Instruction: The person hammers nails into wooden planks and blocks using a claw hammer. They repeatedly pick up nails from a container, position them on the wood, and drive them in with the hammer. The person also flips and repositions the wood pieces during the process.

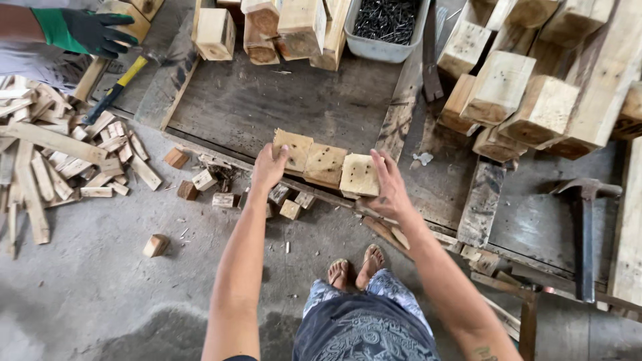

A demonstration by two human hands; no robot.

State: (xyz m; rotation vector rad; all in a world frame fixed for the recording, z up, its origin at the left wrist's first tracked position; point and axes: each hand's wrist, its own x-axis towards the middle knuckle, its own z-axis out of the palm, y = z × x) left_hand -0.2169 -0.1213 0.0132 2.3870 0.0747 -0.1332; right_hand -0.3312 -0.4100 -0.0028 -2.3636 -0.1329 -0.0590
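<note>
While grey tub (pixel 384 47) holds dark nails (pixel 386 17), left hand (pixel 269 167), right hand (pixel 386 189) grip spread on wood blocks (pixel 326 164).

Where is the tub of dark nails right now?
In the head view, the grey tub of nails sits at the top centre on the wooden platform, between two heaps of wood blocks, far beyond the three blocks the person's hands touch.

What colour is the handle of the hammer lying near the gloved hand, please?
Yellow with a black grip, on the hammer; head view.
</note>
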